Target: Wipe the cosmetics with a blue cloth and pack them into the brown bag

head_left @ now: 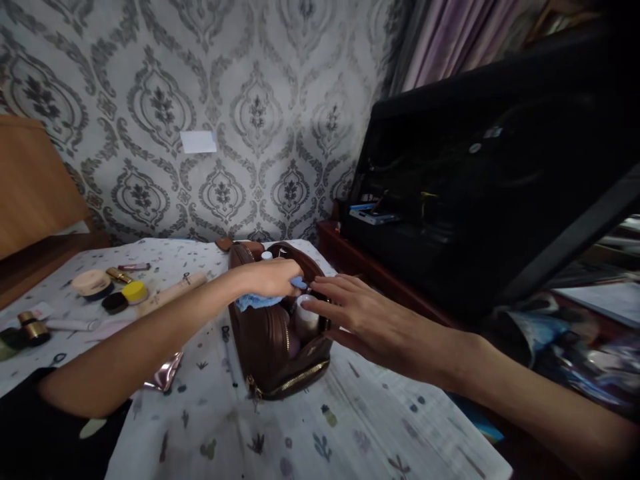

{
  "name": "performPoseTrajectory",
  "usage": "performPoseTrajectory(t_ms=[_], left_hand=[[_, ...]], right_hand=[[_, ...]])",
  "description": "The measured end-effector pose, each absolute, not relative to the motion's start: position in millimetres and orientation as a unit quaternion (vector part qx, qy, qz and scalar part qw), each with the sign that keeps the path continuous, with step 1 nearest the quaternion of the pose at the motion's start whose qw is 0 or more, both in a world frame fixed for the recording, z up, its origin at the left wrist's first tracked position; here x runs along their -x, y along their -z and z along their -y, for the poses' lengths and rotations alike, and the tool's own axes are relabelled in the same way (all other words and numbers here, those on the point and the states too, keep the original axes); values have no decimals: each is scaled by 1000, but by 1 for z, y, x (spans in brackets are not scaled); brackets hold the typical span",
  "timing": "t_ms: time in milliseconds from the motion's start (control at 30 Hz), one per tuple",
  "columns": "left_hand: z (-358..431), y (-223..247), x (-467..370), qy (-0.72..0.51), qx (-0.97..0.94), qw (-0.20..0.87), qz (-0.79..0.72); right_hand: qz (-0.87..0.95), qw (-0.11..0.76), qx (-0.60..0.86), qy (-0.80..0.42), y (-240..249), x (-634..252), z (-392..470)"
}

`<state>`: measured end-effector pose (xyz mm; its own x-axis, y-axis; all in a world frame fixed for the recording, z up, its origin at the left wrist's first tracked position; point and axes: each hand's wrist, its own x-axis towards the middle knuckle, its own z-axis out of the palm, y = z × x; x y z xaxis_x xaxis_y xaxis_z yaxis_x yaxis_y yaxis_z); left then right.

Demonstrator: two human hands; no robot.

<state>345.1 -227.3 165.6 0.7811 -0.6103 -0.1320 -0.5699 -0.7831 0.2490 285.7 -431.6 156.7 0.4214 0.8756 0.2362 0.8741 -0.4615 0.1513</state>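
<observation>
Two bare hands meet at the centre of the head view over a brown leather zip bag, which stands open on a white patterned worktop. The left hand, coming from the lower left of the frame, is above the bag's mouth, palm down, wrist almost level, fingers curled in. Fluffy blue fabric bulges from under it, and a smooth blue tip shows at its fingers; being soft, the fabric is probably easiest to carry bunched like this. Whether the thumb pinches it, I cannot tell.

From the lower right, the right hand reaches in with fingers extended and slightly spread, over a white-capped bottle upright in the bag. Contact is unclear; perhaps the hand is there to keep the opening wide or the contents steady.

At the left of the frame, a yellow-lidded jar and a long pale pink tube lie apart from the bag, seemingly spread out so each can be seen and reached.
</observation>
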Motion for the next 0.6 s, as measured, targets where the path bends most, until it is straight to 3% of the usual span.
performPoseTrajectory(t_ms=[267,400,600], left_hand=[[218,-170,-336,23,-933,182,308],[210,-171,-314,-19,-925,249,288],[192,-163,-282,-24,-929,219,296]], right_hand=[[-536,-4,-821,-197,-153,-282,433],[-562,24,-812,-158,-148,-282,429],[-543,44,-824,-154,-147,-282,433]])
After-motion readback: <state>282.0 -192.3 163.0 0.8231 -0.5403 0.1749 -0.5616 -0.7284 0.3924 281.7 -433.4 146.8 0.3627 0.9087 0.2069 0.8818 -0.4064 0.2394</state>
